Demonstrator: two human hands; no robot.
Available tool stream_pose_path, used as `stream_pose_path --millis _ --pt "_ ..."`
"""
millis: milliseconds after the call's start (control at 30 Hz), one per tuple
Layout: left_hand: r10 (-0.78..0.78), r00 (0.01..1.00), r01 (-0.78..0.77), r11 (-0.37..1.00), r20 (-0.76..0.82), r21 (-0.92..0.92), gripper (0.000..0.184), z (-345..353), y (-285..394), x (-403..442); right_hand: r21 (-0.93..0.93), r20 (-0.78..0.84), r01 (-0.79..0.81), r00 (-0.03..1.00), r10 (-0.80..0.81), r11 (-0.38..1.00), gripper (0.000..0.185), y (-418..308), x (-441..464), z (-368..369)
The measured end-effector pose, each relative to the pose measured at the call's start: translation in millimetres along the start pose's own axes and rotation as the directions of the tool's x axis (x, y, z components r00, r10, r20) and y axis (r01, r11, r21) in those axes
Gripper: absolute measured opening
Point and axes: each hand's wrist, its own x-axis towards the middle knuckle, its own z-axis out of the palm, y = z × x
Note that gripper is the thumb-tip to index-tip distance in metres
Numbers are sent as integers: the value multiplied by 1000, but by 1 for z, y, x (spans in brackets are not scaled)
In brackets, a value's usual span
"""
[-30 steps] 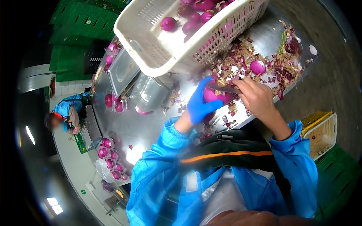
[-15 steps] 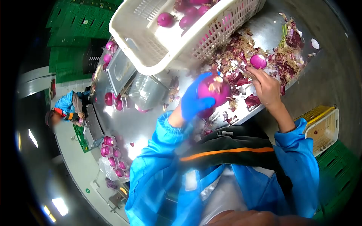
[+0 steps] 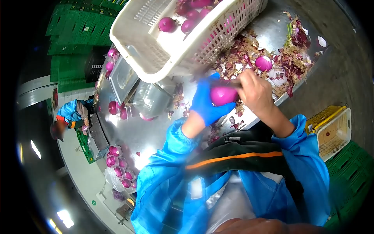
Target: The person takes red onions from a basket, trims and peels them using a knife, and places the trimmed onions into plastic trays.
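Observation:
My left hand (image 3: 206, 103), in a blue glove, is wrapped round a red onion (image 3: 224, 95) above the metal table's front edge. My bare right hand (image 3: 255, 93) grips a knife (image 3: 226, 83), whose blurred blade lies across the top of that onion. Just beyond my right hand, another red onion (image 3: 263, 63) rests among a heap of loose skins and roots (image 3: 245, 50). A white plastic crate (image 3: 167, 66) with several red onions inside stands on the table, ahead of my left hand.
Clear plastic trays (image 3: 152, 97) stand left of my hands. Packed onions (image 3: 120, 167) lie at the table's left edge. A co-worker (image 3: 72, 115) in blue is at the far left. A yellow and white crate (image 3: 333, 132) is at the right, beside green crates (image 3: 350, 165).
Half a second ago my right hand was apart from the held onion, near the skins; now it is back against it with the knife. The onion has been turned in my left hand.

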Motion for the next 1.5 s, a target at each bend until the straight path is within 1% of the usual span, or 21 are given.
stream_pose_path --millis 33,133,267,467,533,633,700,767,800,833,867,933,1067,1133,1200,1267,1333,1367,1400,1433,1500 --pt "61 998 -61 998 -10 12 81 -1 -4 0 -105 8 -94 995 96 990 26 16 -6 11" --pt "-156 984 177 882 84 -438 77 -8 -3 -2 -19 8 -325 946 325 946 18 42 -17 9" --pt "-285 914 404 673 287 -619 76 -12 2 3 43 0 -234 972 234 971 19 18 -16 -4" --pt "-152 846 532 278 510 -800 68 -19 5 0 278 84 -214 977 198 936 16 -4 -7 -18" --pt "-141 841 539 306 523 -785 68 -18 1 -5 415 20 -182 981 190 892 17 -10 -2 -16" --pt "-164 822 564 376 546 -735 68 -17 0 -11 467 93 -168 986 141 868 17 -16 -2 -12" --pt "-206 793 606 373 574 -703 69 -19 2 -13 343 113 -83 993 46 936 16 -14 2 -15" --pt "-73 810 563 377 582 -736 71 -17 0 -15 210 157 -48 988 15 976 14 -6 1 -8" --pt "-4 813 540 377 582 -752 72 -16 0 -16 211 172 -98 983 62 973 13 6 -7 4" --pt "-9 801 570 315 598 -759 73 -17 -1 -17 255 188 -277 954 233 927 19 11 -14 13" --pt "-65 831 535 367 553 -761 73 -17 -1 -18 296 215 -438 896 388 849 26 16 -20 19" --pt "-177 876 477 466 450 -745 74 -17 -1 -21 347 309 -596 802 512 724 30 18 -17 5" --pt "-266 870 459 744 414 -486 74 -9 -12 -23 571 529 -598 792 306 562 53 1 -29 -3" --pt "-278 901 430 684 334 -590 68 8 -13 -29 560 607 -666 735 304 492 64 5 -39 5" --pt "-281 877 461 260 390 -849 68 19 -35 -39 589 665 -731 681 308 345 69 5 -43 7" --pt "-314 875 485 589 369 -647 63 13 -51 -52 568 738 -801 597 316 188 66 6 -47 1" --pt "-207 945 256 950 252 -180 58 2 -61 -66 492 786 -850 527 323 187 67 8 -57 3" --pt "-49 978 7 980 204 199 55 -4 -62 -77 496 756 -806 584 297 323 67 7 -63 10" --pt "116 968 -222 804 221 552 53 -9 -64 -88 493 724 -743 639 261 453 67 5 -67 16" --pt "101 970 -210 813 223 543 50 -8 -71 -103 480 670 -658 702 242 580 64 -1 -69 20" --pt "7 973 -117 875 229 469 46 -13 -76 -129 355 727 -676 634 264 645 65 -19 -63 26"
